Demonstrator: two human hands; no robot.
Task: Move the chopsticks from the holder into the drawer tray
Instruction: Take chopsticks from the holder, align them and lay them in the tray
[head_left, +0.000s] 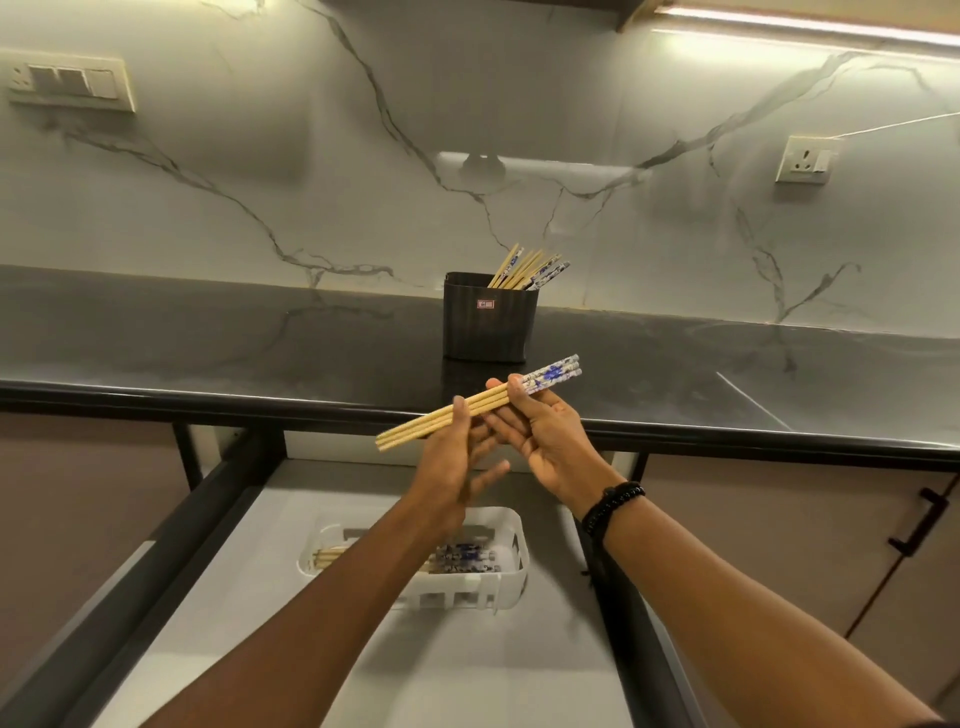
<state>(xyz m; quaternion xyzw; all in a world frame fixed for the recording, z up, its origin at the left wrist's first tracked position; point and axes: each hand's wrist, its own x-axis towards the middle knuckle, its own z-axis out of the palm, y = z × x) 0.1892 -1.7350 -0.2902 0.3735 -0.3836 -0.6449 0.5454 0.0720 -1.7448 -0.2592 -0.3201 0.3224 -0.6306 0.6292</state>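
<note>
a white marble wall (467, 130) with grey veins backs a dark glossy counter (208, 343), lit by a strip light (810, 21) under the cabinet at upper right. a switch plate (70, 83) sits on the wall at upper left and a socket (805, 158) at right. near the back of the counter stands a dark ribbed holder (491, 317) with a small red label, and several chopsticks (530, 270) lean out of it toward the right, some with blue-and-white ends. below the counter edge a drawer (249, 571) with dark rails and a pale grey floor is pulled out; on its floor rests a white slotted tray (483, 587) that already holds chopsticks lying flat, partly hidden by the left forearm. brown cabinet fronts flank the drawer, the right one with a black handle (919, 525). above the drawer, both hands hold a small bundle (478, 402) of chopsticks level, its patterned ends pointing up and right. the right hand (550, 441), a black bead bracelet (610, 506) on its wrist, pinches the bundle near the patterned end with thumb over fingers. the left hand (452, 467) has its thumb across the plain wooden part, its other fingers spread loosely below.
</note>
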